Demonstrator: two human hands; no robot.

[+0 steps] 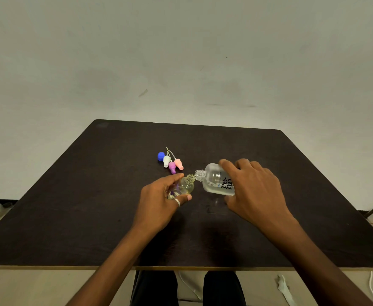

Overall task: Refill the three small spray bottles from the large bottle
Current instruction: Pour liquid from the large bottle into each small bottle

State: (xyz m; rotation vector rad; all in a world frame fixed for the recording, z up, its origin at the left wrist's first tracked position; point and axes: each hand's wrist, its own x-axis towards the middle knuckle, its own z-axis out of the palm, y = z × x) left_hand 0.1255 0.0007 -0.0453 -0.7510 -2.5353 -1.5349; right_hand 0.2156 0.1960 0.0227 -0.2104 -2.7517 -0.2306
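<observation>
Above the tabletop [88, 195], right hand [256, 195] is wrapping its grip round the tilted large bottle [214, 180], neck meeting the mouth of the small spray bottle [186, 186] that left hand [159, 204] is pinching. Pouring is seemingly under way; the next move is calling for righting the large bottle before overflow.

A: Can you read the label [226, 184] on the large bottle [213, 175]?
B: Only "re" and "nu"; the right hand [254, 191] covers the rest.
A: And the small bottle [186, 185]?
B: Its base is partly hidden in the left hand [159, 199].
</observation>
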